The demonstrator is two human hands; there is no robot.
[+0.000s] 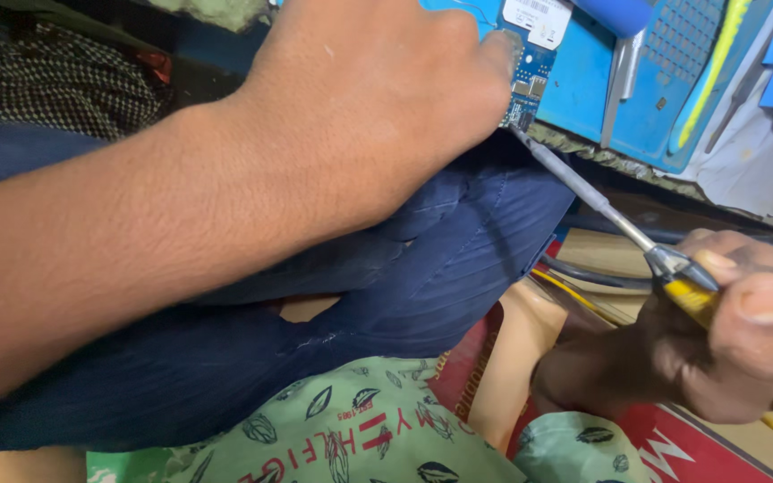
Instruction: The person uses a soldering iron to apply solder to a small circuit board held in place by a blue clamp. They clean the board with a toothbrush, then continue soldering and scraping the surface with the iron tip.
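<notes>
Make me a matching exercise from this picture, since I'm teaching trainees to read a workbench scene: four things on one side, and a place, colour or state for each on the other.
Things:
1. left hand
2. right hand
3. soldering iron tip
4. circuit board

Descriptions:
A. blue, with small components at its lower end
B. grips a yellow handle
C. presses a finger on the board's edge
D. thin grey metal, touching the board's lower end

Pairs: 1-C, 2-B, 3-D, 4-A
</notes>
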